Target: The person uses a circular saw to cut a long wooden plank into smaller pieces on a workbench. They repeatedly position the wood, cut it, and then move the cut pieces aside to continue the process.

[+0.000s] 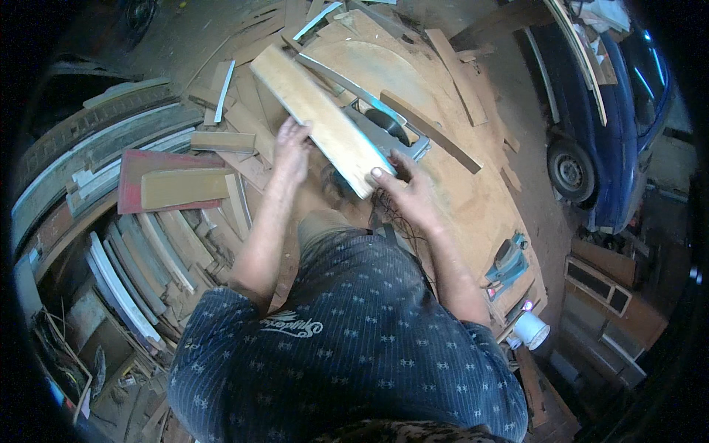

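Note:
A long pale wooden board (314, 118) is held at a slant in front of me. My left hand (292, 148) has its fingers on the board's left edge. My right hand (402, 188) grips the board's near end, thumb on its top face. Just right of the board, a grey metal saw (410, 148) with a dark round blade sits on a plywood worktable (473, 207), partly hidden by the board. A narrow wooden strip (443, 136) lies beside the saw, and cables hang below the near end of the board.
A green power tool (506, 262) and white bucket (530, 331) sit at the table's right corner. A blue car (620, 148) stands to the right. Stacked boards and strips (140, 273) fill the left, along with a red panel (136, 162). Wood offcuts (233, 144) lie beyond my left hand.

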Motion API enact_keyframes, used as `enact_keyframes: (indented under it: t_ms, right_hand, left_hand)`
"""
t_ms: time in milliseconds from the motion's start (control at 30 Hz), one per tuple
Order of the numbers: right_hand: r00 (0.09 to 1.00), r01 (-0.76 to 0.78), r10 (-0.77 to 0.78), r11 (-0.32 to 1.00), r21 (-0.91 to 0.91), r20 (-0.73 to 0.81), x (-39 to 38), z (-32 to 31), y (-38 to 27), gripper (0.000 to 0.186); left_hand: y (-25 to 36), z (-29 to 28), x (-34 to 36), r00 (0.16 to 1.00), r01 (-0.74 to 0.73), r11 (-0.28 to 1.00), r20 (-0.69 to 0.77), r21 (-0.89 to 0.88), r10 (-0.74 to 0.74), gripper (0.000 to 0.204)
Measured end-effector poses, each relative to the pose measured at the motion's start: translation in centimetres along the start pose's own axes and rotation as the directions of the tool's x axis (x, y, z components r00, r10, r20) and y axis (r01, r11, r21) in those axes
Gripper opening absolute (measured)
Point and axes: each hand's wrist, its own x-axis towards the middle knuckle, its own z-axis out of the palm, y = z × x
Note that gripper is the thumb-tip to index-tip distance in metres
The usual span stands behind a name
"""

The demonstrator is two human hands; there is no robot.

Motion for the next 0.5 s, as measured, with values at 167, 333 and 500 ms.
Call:
enact_keyframes:
  t_ms: [167,333,500]
  right_hand:
    - [0.979,-0.143,0.113,0.974,0.177,0.169,0.5,-4.3,-0.6,0.062]
    - [0.988,-0.016,0.049,0.974,0.227,-0.144,-4.2,-7.1,2.0,0.055]
    - [0.923,-0.067,0.189,0.937,0.344,-0.335,-10.1,-9.1,5.7,0.053]
  left_hand:
    - [0.4,6.6,-0.8,0.958,-0.139,0.976,0.273,0.166,0.090,0.050]
    - [-2.4,3.5,16.7,0.997,0.015,0.887,-0.074,0.462,0.022,0.047]
    - [-8.7,0.4,27.2,0.930,0.317,0.908,-0.276,0.273,-0.241,0.039]
